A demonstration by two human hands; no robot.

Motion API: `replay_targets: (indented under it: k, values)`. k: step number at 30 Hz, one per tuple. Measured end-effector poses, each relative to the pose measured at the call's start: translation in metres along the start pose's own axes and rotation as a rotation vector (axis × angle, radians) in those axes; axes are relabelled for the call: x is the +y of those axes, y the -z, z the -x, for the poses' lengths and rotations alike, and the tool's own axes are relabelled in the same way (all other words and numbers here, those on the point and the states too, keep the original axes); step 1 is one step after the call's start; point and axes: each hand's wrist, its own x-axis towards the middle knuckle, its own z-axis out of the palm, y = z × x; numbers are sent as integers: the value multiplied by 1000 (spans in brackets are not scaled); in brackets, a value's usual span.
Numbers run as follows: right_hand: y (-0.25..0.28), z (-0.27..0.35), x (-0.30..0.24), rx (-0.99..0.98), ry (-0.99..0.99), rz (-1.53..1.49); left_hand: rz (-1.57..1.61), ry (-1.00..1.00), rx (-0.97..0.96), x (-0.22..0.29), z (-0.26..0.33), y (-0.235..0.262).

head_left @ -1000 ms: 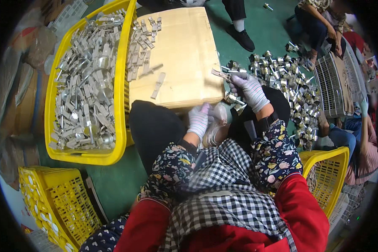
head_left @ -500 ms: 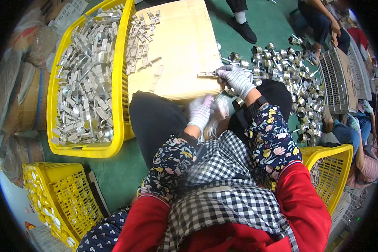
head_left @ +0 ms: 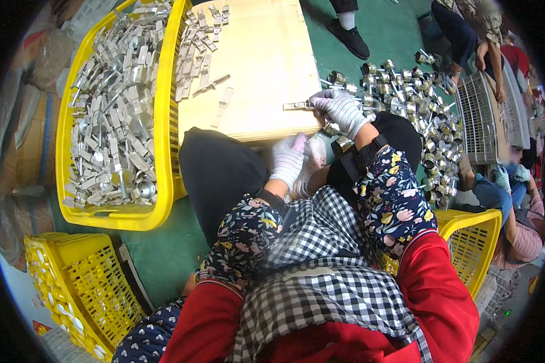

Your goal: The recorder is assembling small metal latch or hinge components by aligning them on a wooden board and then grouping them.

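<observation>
1. Here's the piece in play: a slim metal handle (head_left: 297, 106), just right of centre, out over the near right part of the pale board (head_left: 260, 54).
2. The right hand (head_left: 340, 109) has it, thumb and fingers closed in a pinch on its right end. Is anything joined on behind those fingers? Can't tell, the glove hides it.
3. The left hand (head_left: 287, 160) sits low at centre, by the board's near edge, fingers partly curled; whether it grips anything, I can't tell.
4. On the board's left side, a scatter of loose handles (head_left: 194, 57) waits, plus a lone pale handle (head_left: 223, 107) closer to the middle. By my reading, those are left to deal with.
5. Upper left, a big yellow basket (head_left: 165, 121) is heaped with grey handles, metal stems and cups all mixed. Some look joined, so a good share seems done, but I can't confirm each one.
6. Right of centre, metal cups with stems (head_left: 412, 103) cover the floor in a broad pile, no handles that I can make out. Plenty left there, I'd judge: well under way, far from finished.
7. Lower right, another yellow basket (head_left: 495, 233); its contents are mostly hidden.
</observation>
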Motion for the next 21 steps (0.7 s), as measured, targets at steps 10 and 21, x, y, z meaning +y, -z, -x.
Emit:
replay_targets:
  k: [10,21]
  values:
    - [-1,0,-2,129,106,324,-94,-27,2,3,3,-1]
    - [-2,14,-34,143,-60,752,-20,-51,24,0,0,-2]
